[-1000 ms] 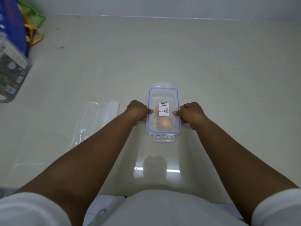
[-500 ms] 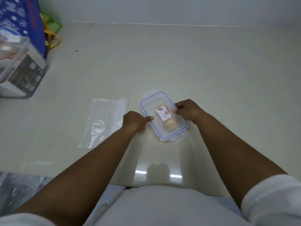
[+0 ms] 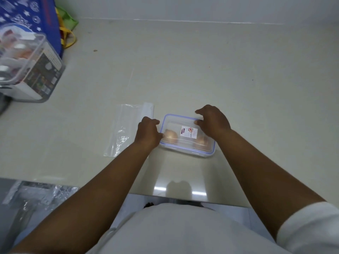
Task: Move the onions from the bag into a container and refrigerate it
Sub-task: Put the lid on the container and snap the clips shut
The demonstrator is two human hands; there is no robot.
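Note:
A clear plastic container (image 3: 185,143) with a blue-rimmed lid and a white label lies crosswise on the pale counter. Two brown onions (image 3: 170,136) show through its lid, one at each end. My left hand (image 3: 148,133) presses against the container's left end, fingers curled on the rim. My right hand (image 3: 212,121) rests on the far right part of the lid, fingertips on its far edge. The empty clear plastic bag (image 3: 126,129) lies flat just left of my left hand.
A large clear storage box (image 3: 31,70) with packets inside stands at the far left, with a blue patterned bag (image 3: 27,13) and a green and yellow bag (image 3: 67,28) behind it. Crumpled clear plastic (image 3: 34,193) lies at the lower left. The counter's front edge (image 3: 183,196) is near my body.
The container has been turned from lengthwise to crosswise on the counter. Both hands moved with it; the right hand now lies on top of the lid. The view has shifted right.

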